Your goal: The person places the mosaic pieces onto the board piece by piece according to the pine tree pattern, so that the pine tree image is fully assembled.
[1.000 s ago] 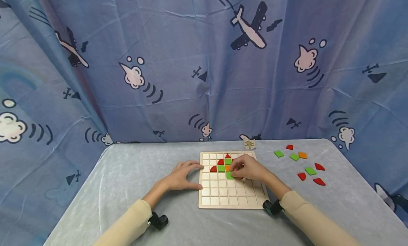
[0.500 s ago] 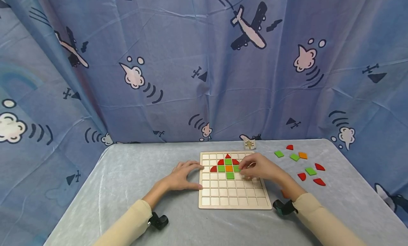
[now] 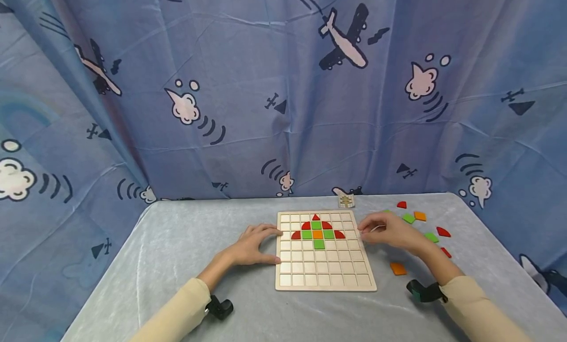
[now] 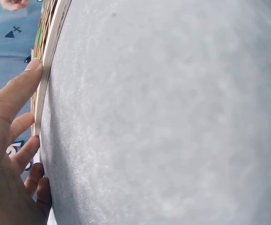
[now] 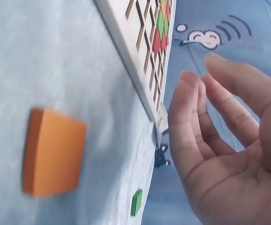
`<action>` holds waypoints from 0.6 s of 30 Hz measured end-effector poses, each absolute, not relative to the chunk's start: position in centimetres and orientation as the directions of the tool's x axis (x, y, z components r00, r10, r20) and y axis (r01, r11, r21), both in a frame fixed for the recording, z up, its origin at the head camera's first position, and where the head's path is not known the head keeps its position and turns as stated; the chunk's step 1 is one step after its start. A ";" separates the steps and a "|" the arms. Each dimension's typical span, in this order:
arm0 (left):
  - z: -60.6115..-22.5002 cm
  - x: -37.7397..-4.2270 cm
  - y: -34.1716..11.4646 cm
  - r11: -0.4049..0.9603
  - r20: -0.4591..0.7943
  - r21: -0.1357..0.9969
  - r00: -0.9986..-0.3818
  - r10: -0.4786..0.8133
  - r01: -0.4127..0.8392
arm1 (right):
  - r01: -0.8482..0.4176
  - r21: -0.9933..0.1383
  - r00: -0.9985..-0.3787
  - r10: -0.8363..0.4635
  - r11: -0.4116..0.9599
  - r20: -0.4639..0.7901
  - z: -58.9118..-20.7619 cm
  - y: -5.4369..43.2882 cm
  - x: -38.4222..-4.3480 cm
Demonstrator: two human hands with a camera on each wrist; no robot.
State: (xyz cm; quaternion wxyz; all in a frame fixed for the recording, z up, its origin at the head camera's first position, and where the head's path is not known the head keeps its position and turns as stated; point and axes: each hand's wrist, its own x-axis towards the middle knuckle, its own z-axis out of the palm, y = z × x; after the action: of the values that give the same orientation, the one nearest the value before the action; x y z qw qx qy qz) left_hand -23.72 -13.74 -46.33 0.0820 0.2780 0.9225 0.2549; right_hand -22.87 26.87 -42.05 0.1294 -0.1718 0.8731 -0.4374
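Blue curtain (image 3: pixel 239 152) behind, gridded board (image 3: pixel 323 279) on a grey tabletop (image 3: pixel 199 225)

Coloured tiles form a pattern in the upper middle of the board, which lies flat and roughly square to the person. The left hand (image 3: pixel 254 246) is spread wide, its fingers touching the board's left edge without wrapping round it. The right hand (image 3: pixel 387 230) is near the right edge; its fingers curve loosely, thumb well apart from index, with nothing visible between them.

For setting tiles well, a light left-hand press should stop the board sliding; pinch each loose piece, such as the orange tile (image 3: pixel 398 268), by opposite edges and square it to its cell before lowering.

At the pattern's top, a red triangle (image 3: pixel 316 217) points away toward the curtain. The pattern's longest row runs left to right. Foreshortening hides which side of the board is longer.
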 end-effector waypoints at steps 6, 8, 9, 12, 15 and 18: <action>-46.4 -23.7 -13.7 0.712 -0.003 0.516 -0.830 0.557 0.476 | -0.181 -0.810 -0.915 -0.398 0.558 -0.069 -42.0 28.5 -22.4; -46.4 -23.7 -13.7 0.711 -0.001 0.516 -0.830 0.558 0.477 | -0.165 -0.816 -0.916 -0.393 0.555 -0.082 -41.9 29.1 -22.3; -46.4 -23.7 -13.7 0.711 -0.001 0.516 -0.830 0.558 0.477 | -0.156 -0.819 -0.916 -0.391 0.552 -0.089 -41.9 29.3 -22.2; -46.4 -23.7 -13.8 0.712 0.000 0.516 -0.831 0.556 0.476 | -0.148 -0.820 -0.915 -0.391 0.553 -0.098 -41.6 30.0 -22.0; -46.3 -23.7 -13.8 0.714 -0.002 0.515 -0.832 0.554 0.474 | -0.151 -0.817 -0.915 -0.391 0.556 -0.098 -41.4 30.6 -21.8; -46.2 -23.6 -13.7 0.713 -0.005 0.518 -0.833 0.554 0.472 | -0.164 -0.808 -0.915 -0.394 0.567 -0.091 -41.2 31.2 -21.6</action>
State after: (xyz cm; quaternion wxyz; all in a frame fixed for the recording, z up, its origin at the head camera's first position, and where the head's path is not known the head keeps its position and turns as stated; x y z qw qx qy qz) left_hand -23.64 -13.74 -46.24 0.0800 0.2780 0.9221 0.2570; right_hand -21.61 31.17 -41.25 0.1315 -0.1595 0.8752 -0.4374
